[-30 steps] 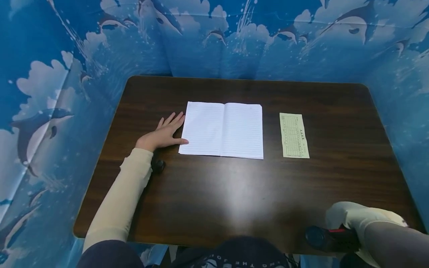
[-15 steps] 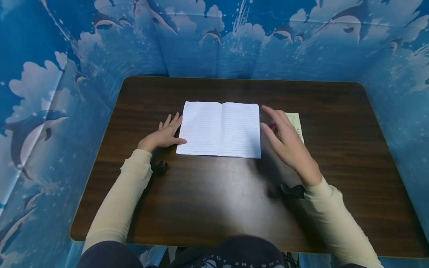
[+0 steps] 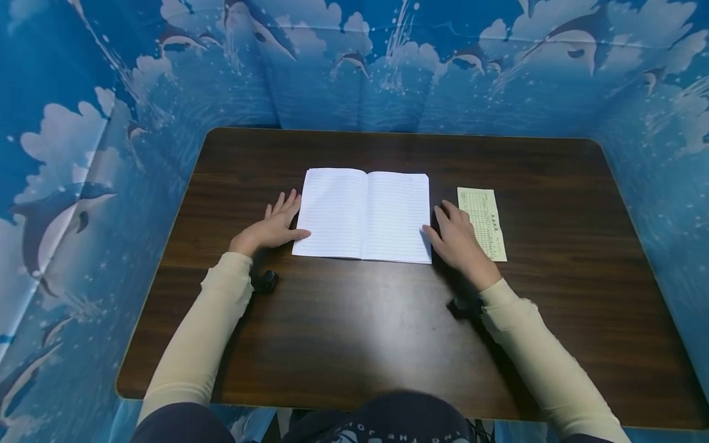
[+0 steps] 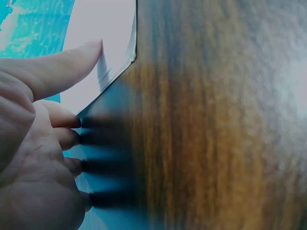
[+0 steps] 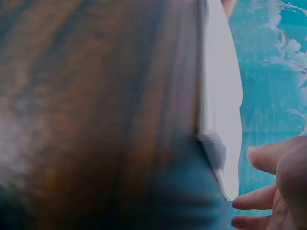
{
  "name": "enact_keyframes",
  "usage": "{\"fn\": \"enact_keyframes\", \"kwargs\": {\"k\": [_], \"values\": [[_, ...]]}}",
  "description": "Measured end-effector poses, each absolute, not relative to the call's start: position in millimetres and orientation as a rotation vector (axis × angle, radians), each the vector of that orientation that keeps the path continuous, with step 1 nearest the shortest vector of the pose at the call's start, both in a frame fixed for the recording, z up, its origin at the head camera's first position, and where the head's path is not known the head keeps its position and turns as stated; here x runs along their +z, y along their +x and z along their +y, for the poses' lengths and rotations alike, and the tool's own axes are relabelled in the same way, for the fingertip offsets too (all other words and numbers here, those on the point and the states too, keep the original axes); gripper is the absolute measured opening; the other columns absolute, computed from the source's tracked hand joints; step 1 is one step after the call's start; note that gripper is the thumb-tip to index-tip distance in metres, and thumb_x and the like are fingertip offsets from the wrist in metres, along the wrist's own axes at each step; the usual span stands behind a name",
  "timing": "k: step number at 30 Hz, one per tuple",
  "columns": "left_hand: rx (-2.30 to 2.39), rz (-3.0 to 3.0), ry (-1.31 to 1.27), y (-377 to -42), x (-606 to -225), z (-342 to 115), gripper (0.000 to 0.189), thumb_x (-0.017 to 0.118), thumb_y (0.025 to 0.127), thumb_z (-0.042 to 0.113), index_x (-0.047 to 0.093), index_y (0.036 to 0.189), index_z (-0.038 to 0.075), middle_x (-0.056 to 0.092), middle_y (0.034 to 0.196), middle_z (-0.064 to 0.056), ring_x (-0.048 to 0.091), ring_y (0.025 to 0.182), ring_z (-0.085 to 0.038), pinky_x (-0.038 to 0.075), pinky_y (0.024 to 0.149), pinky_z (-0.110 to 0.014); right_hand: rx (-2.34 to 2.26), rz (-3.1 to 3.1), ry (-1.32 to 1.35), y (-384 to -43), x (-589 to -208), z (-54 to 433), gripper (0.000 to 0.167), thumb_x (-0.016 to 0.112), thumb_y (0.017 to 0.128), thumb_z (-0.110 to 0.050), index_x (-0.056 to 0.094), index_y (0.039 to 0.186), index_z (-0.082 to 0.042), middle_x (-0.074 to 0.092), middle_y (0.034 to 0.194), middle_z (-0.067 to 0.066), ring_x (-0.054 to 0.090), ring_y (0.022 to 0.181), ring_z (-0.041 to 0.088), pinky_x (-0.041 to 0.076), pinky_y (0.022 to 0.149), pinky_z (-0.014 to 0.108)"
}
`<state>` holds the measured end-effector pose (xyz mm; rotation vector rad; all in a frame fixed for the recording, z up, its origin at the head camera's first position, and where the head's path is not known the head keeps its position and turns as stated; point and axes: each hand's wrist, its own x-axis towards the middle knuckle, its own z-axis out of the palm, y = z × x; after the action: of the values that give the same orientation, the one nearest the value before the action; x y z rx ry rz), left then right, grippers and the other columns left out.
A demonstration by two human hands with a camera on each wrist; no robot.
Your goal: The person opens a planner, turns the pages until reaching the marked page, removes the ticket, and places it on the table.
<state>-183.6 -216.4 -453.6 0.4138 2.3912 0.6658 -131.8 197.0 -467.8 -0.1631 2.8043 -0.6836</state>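
A lined notebook [image 3: 332, 212] lies spread flat on the dark wooden table, its pages bearing ruled lines. At its left edge, my left hand [image 3: 269, 229] rests with fingers spread on the table and the thumb over the page's margin. In the left wrist view the thumb [image 4: 72, 67] lies over the white page. My right hand [image 3: 461, 245] is at the notebook's right edge, thumb at the border and fingers slightly bent beside it. The right wrist view shows its thumb and fingers [image 5: 254, 199] close to the notebook's corner; whether they touch it I cannot tell.
A pale yellow-green printed slip of paper [image 3: 486, 215] lies right of the notebook, partly behind the right hand. The table [image 3: 354, 344] has rounded corners. Blue curtains [image 3: 354, 80] with dolphins surround it on the back and sides.
My right arm has come in from the lower right over the slip, then lowered and drawn slightly nearer, to the notebook's right edge. The left hand has stayed at the left edge.
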Motion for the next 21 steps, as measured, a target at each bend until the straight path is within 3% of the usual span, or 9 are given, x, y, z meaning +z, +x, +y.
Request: {"fn": "enact_keyframes", "kwargs": {"k": [7,21], "values": [[0.642,2.399,0.427,-181.0,-453.7,-216.0,0.091,0.051,0.109,0.043,-0.008,0.166,0.005,-0.023,0.173,-0.016,-0.027,0.159,-0.040,-0.015,0.125,-0.069,-0.607,2.738,-0.220,-130.1,-473.0,195.8,0.074,0.041,0.112,-0.043,0.021,0.162,0.007,0.004,0.174,0.027,0.001,0.162,0.047,0.009,0.131,0.062],[0.764,2.410,0.409,-177.0,-455.6,-214.8,0.084,0.048,0.111,0.035,-0.008,0.167,0.007,-0.021,0.173,-0.016,-0.025,0.160,-0.037,-0.013,0.128,-0.063,-0.547,2.734,-0.243,-130.4,-477.4,194.6,0.077,0.039,0.112,-0.046,0.016,0.164,0.004,0.003,0.173,0.027,-0.001,0.161,0.048,0.009,0.131,0.062]]}}
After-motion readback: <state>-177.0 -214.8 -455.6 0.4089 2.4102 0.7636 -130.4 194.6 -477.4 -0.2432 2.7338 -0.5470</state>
